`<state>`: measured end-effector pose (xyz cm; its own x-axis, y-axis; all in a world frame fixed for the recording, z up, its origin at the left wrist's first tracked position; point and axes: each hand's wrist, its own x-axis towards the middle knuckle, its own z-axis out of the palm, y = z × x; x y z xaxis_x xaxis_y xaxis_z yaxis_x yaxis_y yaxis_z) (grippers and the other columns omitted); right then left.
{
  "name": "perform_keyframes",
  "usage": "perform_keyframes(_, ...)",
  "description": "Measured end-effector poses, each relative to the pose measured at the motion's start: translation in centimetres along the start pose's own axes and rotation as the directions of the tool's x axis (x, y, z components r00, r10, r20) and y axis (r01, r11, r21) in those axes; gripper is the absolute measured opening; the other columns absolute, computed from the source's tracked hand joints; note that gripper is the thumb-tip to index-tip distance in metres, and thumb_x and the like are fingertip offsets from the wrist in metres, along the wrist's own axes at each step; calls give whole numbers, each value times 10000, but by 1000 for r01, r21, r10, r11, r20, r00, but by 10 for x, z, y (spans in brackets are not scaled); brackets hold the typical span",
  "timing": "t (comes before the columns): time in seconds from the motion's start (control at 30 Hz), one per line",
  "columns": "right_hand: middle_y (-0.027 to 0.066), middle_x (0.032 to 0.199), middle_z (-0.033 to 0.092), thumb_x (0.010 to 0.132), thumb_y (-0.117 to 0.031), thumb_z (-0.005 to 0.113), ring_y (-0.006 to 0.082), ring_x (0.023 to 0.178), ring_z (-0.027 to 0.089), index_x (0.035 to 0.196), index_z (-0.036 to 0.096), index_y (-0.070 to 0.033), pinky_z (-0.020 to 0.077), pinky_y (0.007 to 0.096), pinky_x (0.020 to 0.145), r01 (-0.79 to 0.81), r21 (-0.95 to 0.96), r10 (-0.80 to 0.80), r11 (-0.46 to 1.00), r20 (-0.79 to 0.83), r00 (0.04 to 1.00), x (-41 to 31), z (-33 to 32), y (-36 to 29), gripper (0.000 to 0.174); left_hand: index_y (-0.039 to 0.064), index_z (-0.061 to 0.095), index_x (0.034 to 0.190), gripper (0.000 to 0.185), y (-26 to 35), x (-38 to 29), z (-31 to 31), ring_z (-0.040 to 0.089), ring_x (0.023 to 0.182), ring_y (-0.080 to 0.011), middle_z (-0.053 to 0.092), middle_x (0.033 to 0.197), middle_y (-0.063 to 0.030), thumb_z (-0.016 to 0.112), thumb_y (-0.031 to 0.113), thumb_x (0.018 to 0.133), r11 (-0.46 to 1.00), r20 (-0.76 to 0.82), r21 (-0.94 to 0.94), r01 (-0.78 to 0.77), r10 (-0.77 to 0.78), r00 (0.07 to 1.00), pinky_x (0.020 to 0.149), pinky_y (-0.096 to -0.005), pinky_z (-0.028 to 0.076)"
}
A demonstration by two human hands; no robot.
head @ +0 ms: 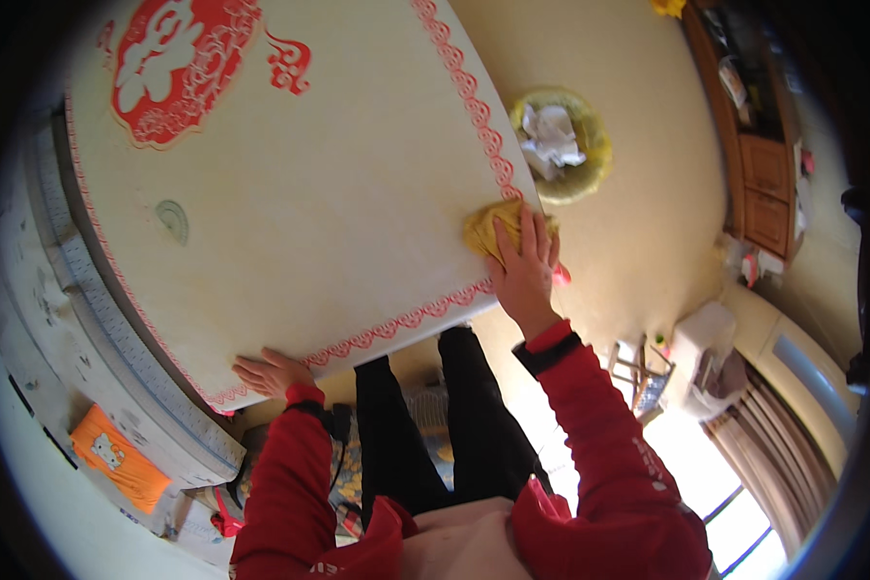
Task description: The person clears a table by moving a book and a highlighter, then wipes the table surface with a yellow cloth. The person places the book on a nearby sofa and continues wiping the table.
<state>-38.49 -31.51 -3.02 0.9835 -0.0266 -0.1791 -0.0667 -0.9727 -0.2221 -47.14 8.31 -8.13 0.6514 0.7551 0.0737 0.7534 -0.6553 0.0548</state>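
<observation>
Under my right hand (525,268) a yellow cloth (496,226) is pressed on the right edge of a table with a pale cover (319,203) and red lace-like borders. My fingers lie spread over the cloth. My left hand (274,372) rests flat on the table's near edge, at the lower left, with nothing in it. A clear plastic protractor (172,221) lies on the left part of the cover. Farther up is a large red printed emblem (174,72) with a white character.
A waste bin with a yellow liner (594,156) and crumpled paper stands right of the table. A sofa (138,348) with an orange cushion (119,458) runs along the left. A wooden cabinet (765,188) and a small folding stool (641,377) are at the right.
</observation>
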Motion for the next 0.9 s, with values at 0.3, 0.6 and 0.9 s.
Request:
perform_keyframes(0.3, 226, 1404, 410, 911, -229, 556, 424, 1252, 408, 1357, 460, -26, 365, 487, 1012, -177, 135, 179, 975, -7, 984, 42, -1, 29, 500, 34, 249, 1477, 652, 11, -4, -7, 205, 1415, -346, 219, 1537, -198, 344, 455, 988, 1000, -25, -6, 25, -25, 999, 1148, -470, 151)
perform_keyframes(0.6, 205, 1456, 340, 857, -153, 600, 380, 1296, 355, 1411, 390, -62, 292, 516, 1048, 103, 80, -89, 991, -158, 983, 63, -14, -29, 600, 35, 248, 1479, 674, 14, -4, -10, 179, 1424, -363, 186, 1555, -184, 390, 440, 959, 996, 39, -34, 87, -85, 996, 1154, -496, 118)
perform_keyframes(0.9, 82, 1303, 475, 873, -248, 573, 304, 1062, 500, 1280, 539, -127, 437, 463, 830, 23, -275, -108, 961, -297, 949, 236, -1, -51, 426, 28, 237, 1481, 667, 13, -3, -11, 161, 1428, -366, 187, 1551, -195, 419, 390, 951, 998, 54, -31, 62, -60, 997, 1157, -497, 111)
